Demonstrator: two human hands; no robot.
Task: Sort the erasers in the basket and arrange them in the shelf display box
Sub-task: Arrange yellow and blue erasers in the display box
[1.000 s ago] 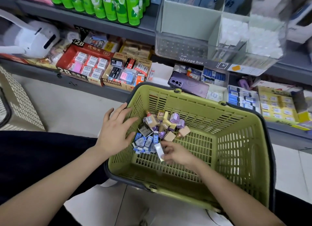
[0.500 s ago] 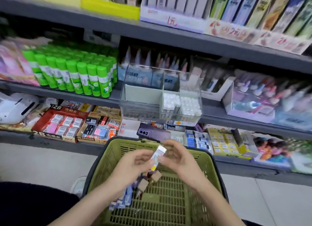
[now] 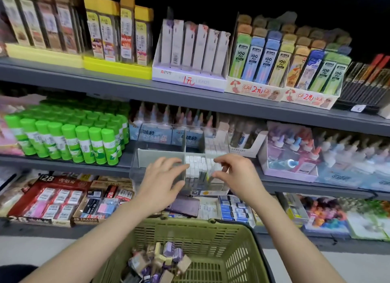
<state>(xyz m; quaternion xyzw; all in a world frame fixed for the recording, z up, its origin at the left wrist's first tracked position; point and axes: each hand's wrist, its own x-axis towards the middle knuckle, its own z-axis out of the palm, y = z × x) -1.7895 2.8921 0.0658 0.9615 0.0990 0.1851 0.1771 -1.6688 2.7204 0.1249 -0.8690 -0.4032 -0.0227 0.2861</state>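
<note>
Half a second ago both grips met over the basket (image 3: 238, 259) with the eraser between them; now they have risen and parted, reaching to the clear display box (image 3: 160, 154) on the middle shelf (image 3: 63, 165), and the view has tilted up to take in a third shelf of goods.

The right grip (image 3: 237, 173) has thumb and fingertips curled together and appears to pinch the slim white eraser (image 3: 209, 172), its yellow end pointing down, though blur softens the edges. It hangs at the box's right half, just beside the stacked erasers (image 3: 196, 166) that fill the middle compartment. The left grip (image 3: 162, 181) holds nothing: its fingers are spread and loosely bent, the tips at the box's front wall near the divider, before the bare left compartment.

The green basket sits low in the foreground, with loose erasers (image 3: 160, 259) heaped at its near left.

Left of the box stand rows of green glue sticks (image 3: 84, 143). The lower shelf carries a red 2B carton (image 3: 52, 198) and a dark phone (image 3: 185, 205) under the box. The top shelf bears pencil-lead packs (image 3: 190, 48). Pale floor (image 3: 31, 251) shows below
</note>
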